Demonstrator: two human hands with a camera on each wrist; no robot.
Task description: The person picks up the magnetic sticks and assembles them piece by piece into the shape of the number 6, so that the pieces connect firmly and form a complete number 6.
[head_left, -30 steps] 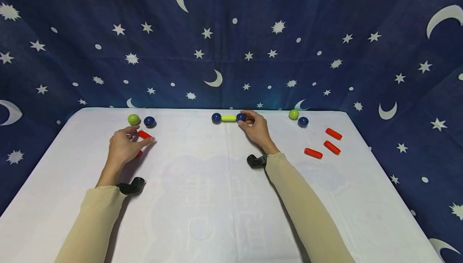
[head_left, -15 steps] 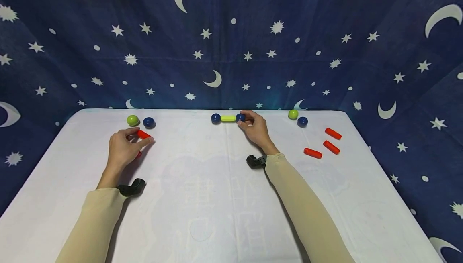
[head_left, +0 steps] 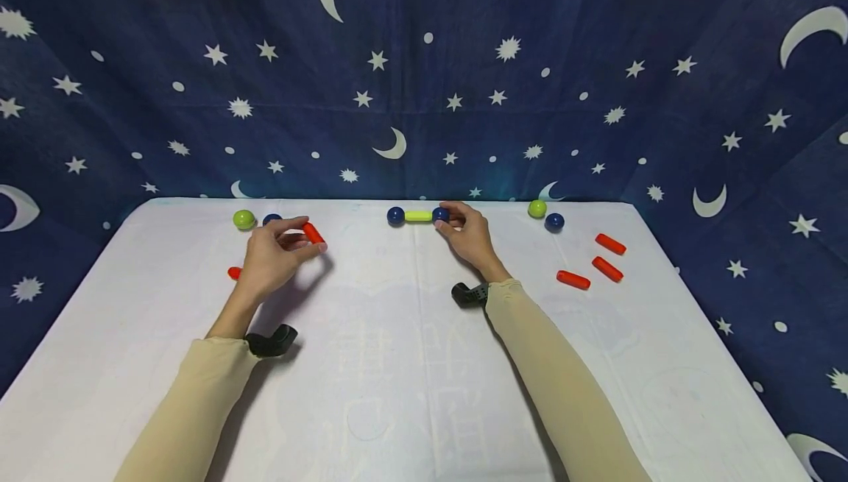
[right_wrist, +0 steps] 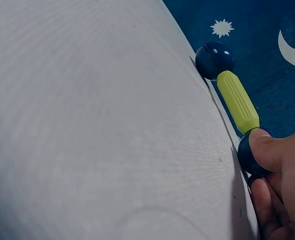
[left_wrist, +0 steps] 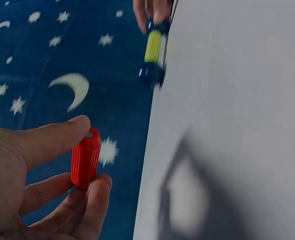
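Note:
My left hand [head_left: 272, 256] pinches a red rod [head_left: 313, 233] between thumb and fingers, raised over the table with its shadow below. In the left wrist view the red rod [left_wrist: 85, 159] is held by its ends, a small grey disc showing at its top. At the table's back middle, a yellow-green rod [head_left: 419, 216] joins two dark blue balls, the left one [head_left: 395, 216] untouched. The right one [head_left: 440, 215] is gripped by my right hand [head_left: 470, 238]. The right wrist view shows my thumb on the near blue ball [right_wrist: 248, 155], at one end of the yellow-green rod [right_wrist: 238, 101].
Behind my left hand are a green ball [head_left: 244, 219] and a partly hidden blue ball [head_left: 271, 219]; another red rod [head_left: 235, 273] shows beside the wrist. At the right lie a green ball [head_left: 537, 208], a blue ball [head_left: 554, 222] and three red rods [head_left: 607, 268].
My left hand has lifted a red rod and carried it to the right, uncovering part of the other rod and partly covering the blue ball. My right hand stays on the joined piece.

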